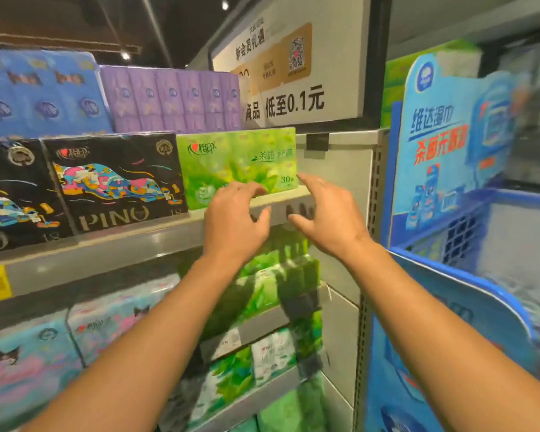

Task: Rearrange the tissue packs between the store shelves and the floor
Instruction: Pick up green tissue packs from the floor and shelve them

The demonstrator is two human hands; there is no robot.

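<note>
Fingers [250, 190] of left hand [236, 219] loosely curled at lower front edge of green tissue pack [237, 163], contact unclear, right hand [328, 213] spread, released, beside pack's right corner, pack upright on shelf [138, 241], black packs [113, 179] alongside, purple packs [172, 98] above.

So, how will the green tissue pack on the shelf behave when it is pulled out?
The green tissue pack looks film-wrapped, so probably soft and rather slippery. It is likely light for its size. Standing upright at the shelf edge, it may tip forward if pulled low.
</note>
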